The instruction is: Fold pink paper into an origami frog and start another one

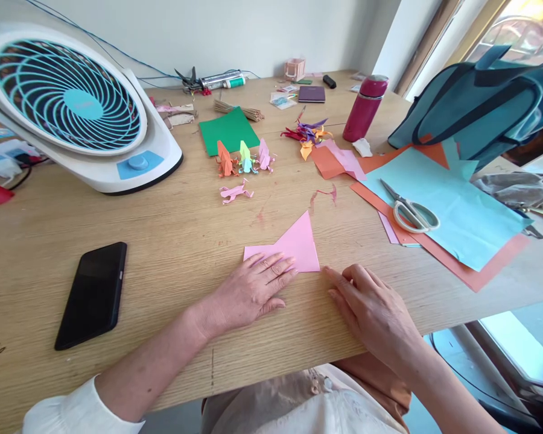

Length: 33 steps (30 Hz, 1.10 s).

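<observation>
A pink sheet of paper [300, 244] lies on the table in front of me, folded so that a triangular flap points away from me. My left hand [253, 288] rests flat across its lower left part, fingers stretched out, hiding that section. Just right of the paper's lower right corner is my right hand [373, 307], its index fingertip at or very near the corner. The thumb is apart from the index finger, the other fingers are partly curled, and I see nothing held. Beyond the paper sits a small pink folded paper figure [235, 191].
Farther back stand folded figures, including an orange one [225, 160], near a green sheet [228, 131]. Scissors [411, 214] lie on light blue paper [466, 223] at right. A phone [92, 295] and fan [142, 160] are left; a magenta bottle [366, 108] and bag [461, 105] stand back right.
</observation>
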{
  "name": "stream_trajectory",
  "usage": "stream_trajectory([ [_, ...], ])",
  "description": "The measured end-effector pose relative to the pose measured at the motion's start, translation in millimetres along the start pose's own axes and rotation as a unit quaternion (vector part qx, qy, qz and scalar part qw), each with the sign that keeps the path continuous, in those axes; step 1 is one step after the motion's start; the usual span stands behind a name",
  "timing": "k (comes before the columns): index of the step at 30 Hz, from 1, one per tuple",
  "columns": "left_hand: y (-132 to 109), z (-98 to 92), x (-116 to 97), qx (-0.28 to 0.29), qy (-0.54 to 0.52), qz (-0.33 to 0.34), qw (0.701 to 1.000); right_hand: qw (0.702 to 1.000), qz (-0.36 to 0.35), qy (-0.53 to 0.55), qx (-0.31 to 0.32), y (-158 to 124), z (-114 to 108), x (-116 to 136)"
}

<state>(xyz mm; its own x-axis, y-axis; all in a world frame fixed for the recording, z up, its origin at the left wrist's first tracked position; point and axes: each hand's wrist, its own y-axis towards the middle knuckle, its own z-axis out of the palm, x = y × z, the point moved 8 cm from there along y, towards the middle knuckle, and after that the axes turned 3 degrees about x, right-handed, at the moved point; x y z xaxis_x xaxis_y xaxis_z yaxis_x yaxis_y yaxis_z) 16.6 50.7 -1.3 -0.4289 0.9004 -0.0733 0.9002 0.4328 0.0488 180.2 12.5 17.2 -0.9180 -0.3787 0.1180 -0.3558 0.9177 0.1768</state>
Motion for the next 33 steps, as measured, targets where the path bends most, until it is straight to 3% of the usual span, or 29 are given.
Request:
stream_trajectory([
  [7,-0.4,0.3,0.0,-0.006,-0.001,0.001,1.000,0.996,-0.082,0.029,0.002,10.1,4.3,17.0],
  [15,-1.1,-4.8,-3.0,-0.023,0.006,0.010,1.000,0.996,-0.091,0.019,0.001,11.8,6.4,16.9],
  [24,-19.0,-37.5,-8.7,-0.154,0.047,0.017,0.987,0.994,-0.108,0.003,-0.012,13.4,7.5,18.9],
  [33,-19.1,-22.0,-7.5,-0.099,0.045,0.006,0.994,0.993,-0.119,0.011,-0.024,14.0,6.3,19.2],
])
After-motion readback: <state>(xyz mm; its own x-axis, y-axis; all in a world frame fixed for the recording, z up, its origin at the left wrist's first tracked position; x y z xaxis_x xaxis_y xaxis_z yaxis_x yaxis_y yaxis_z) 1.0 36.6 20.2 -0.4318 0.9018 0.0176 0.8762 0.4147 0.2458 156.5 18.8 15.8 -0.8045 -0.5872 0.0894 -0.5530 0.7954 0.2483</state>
